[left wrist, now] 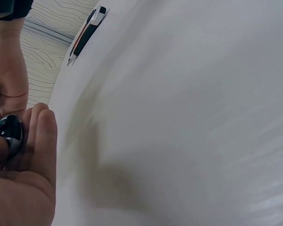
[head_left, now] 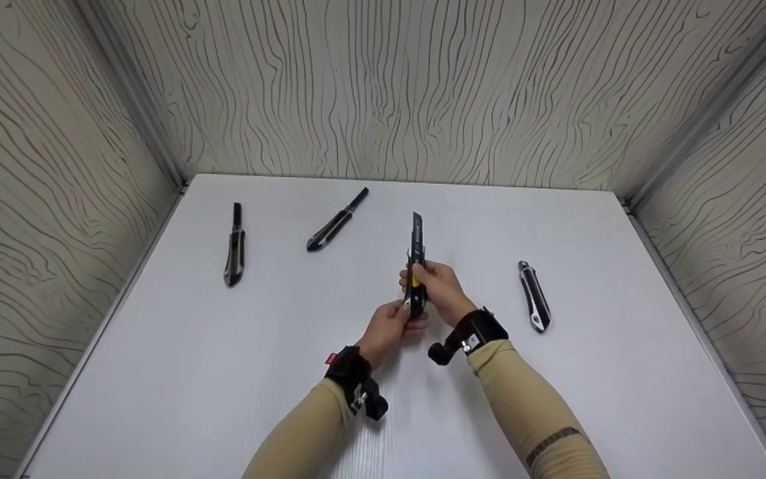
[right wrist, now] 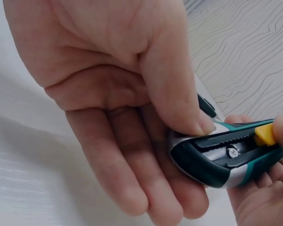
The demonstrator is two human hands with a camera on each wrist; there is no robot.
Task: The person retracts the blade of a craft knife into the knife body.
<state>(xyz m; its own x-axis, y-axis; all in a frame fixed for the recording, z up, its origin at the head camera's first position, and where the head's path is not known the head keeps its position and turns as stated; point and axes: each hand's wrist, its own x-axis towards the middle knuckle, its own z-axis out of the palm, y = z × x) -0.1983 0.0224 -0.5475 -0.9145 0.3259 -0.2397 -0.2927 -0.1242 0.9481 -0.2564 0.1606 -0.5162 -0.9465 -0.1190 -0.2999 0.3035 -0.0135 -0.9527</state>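
Observation:
A dark utility knife point(head_left: 417, 241) with its black blade out points away from me, gripped by both hands near the middle of the white table. My left hand point(head_left: 388, 327) pinches its butt end between thumb and fingers; the right wrist view shows that thumb point(right wrist: 179, 89) on the silver and green-black end. Further up the handle, my right hand point(head_left: 446, 287) wraps the body, its thumb against the yellow slider point(right wrist: 264, 134). In the left wrist view, the butt end point(left wrist: 12, 132) lies over the left fingers.
Two utility knives with blades out lie at the left point(head_left: 235, 256) and back left point(head_left: 335, 227). Another knife point(head_left: 534, 298), no long blade showing, lies right of the hands. Wood-patterned panels point(head_left: 383, 86) enclose the table point(head_left: 190, 372) at the back and sides.

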